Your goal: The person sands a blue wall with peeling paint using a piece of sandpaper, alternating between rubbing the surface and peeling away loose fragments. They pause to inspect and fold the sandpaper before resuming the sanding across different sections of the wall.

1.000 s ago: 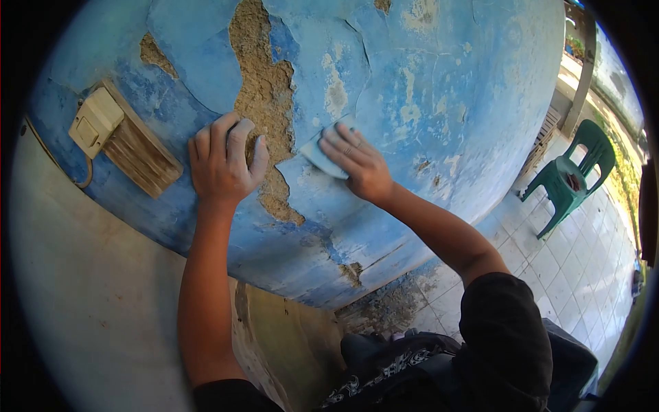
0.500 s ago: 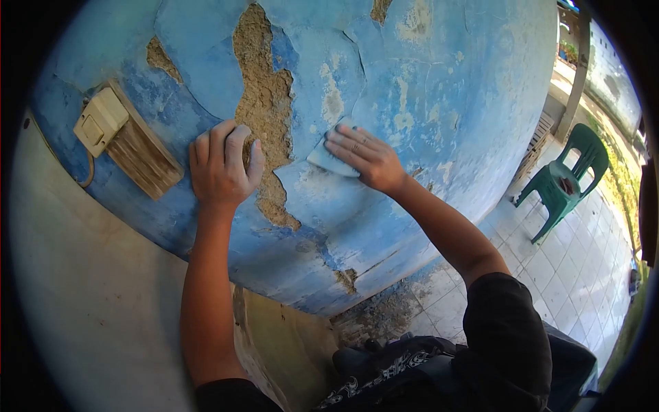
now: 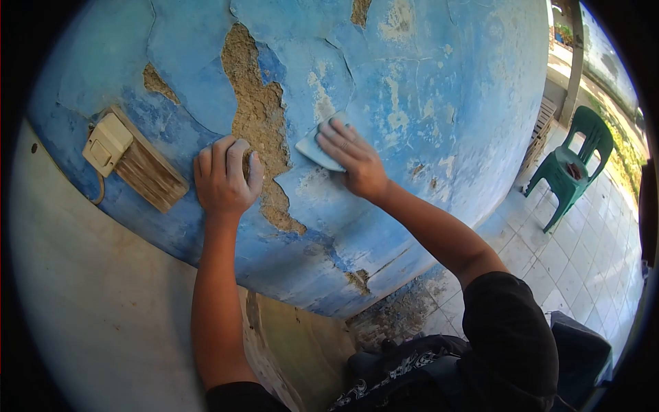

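My left hand point(image 3: 226, 177) rests against the blue wall point(image 3: 195, 237), its bent fingers apart beside the left edge of a long bare patch point(image 3: 264, 113) of brown, rough plaster. No object shows in it. Under the fingers of my right hand point(image 3: 351, 156) a thin, pale sheet point(image 3: 317, 152) lies pressed to the wall, right of that patch. My palm and fingers hide part of the sheet. Paint around it is worn whitish and cracked.
A cream switch box point(image 3: 108, 144) on a wooden board point(image 3: 152, 180) is at the left. Far right, a green plastic chair point(image 3: 573, 165) with a small item on its seat stands on floor tiles point(image 3: 559, 257). Debris point(image 3: 398, 312) lies at the wall's foot.
My right hand and the pale sheet have moved slightly up along the wall. My left hand stays near the bare patch. The whole view has shifted a little.
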Available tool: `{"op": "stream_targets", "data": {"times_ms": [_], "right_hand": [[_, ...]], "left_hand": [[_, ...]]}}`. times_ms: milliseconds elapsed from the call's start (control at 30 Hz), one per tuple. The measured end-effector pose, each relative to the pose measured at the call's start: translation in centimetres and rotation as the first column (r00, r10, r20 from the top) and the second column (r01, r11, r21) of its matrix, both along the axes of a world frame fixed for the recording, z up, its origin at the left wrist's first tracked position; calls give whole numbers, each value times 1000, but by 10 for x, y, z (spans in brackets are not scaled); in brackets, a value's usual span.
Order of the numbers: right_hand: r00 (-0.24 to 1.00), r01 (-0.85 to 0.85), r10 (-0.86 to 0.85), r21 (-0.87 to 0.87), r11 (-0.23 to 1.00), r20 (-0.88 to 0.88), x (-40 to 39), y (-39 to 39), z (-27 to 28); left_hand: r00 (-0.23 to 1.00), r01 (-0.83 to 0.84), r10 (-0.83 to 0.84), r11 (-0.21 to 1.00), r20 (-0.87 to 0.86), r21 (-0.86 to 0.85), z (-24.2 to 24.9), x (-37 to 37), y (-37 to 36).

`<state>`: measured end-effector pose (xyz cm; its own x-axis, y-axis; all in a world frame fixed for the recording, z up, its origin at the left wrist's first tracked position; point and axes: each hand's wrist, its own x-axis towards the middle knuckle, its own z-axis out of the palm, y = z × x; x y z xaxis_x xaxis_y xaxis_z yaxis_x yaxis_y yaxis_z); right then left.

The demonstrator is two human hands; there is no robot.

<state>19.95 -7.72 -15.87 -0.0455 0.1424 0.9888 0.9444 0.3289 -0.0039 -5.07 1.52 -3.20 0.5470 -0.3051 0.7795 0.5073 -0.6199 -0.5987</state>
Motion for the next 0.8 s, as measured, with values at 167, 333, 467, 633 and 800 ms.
{"op": "stream_targets", "data": {"times_ms": [167, 333, 467, 633, 800], "right_hand": [[927, -22, 69, -132, 991, 369, 22, -6, -8], [995, -20, 29, -85, 996, 96, 1, -3, -17], [935, -44, 90, -140, 989, 343, 17, -4, -27], [1000, 6, -6, 9, 1000, 17, 9, 2, -6], [918, -56, 102, -129, 990, 383, 23, 2, -27]], "left_hand": [[1000, 5, -5, 1000, -24, 7, 2, -3, 0], [1000, -9, 9, 1000, -21, -14, 1, -5, 1], [997, -10, 8, 1000, -82, -17, 4, -9, 2], [997, -48, 46, 999, -65, -18, -1, -11, 6], [988, -154, 154, 987, -11, 39, -2, -12, 4]]}}
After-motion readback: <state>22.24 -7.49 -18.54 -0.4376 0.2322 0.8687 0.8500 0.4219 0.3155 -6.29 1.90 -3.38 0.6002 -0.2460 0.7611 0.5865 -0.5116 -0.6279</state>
